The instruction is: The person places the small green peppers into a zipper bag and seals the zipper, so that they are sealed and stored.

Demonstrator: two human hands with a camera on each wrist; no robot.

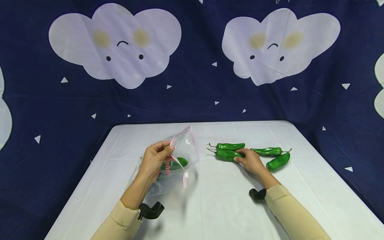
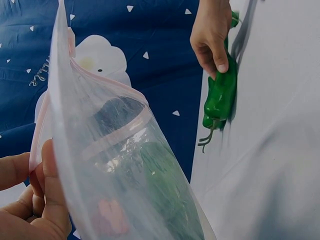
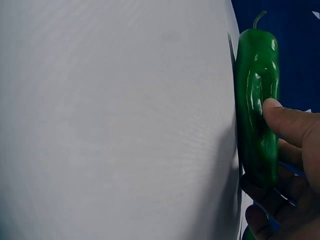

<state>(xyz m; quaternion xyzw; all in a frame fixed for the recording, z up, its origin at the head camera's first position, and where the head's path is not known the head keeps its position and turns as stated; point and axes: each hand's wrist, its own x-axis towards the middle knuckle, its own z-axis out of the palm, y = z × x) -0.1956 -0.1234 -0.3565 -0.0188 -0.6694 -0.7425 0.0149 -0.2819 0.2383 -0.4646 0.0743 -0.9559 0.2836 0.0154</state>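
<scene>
My left hand (image 1: 151, 160) pinches the pink-edged mouth of a clear zip bag (image 1: 189, 146), fingers and thumb at its rim. A green pepper (image 1: 182, 162) shows through the plastic, and the bag's lower part is partly hidden behind the hand. On the right, my right hand (image 1: 251, 160) holds a long green pepper (image 1: 225, 155) by its stemless end. In the right wrist view the thumb presses on that pepper's (image 3: 256, 90) side, with the other fingers beneath it. Right behind it lies a second green pepper (image 1: 231, 146), its stem also pointing left.
Two more green peppers lie right of my right hand, a wrinkled one (image 1: 268, 151) and a smoother one (image 1: 278, 162). Everything is on a white-covered table (image 1: 222, 206). A dark blue cloth (image 1: 198, 100) with clouds hangs behind the far edge.
</scene>
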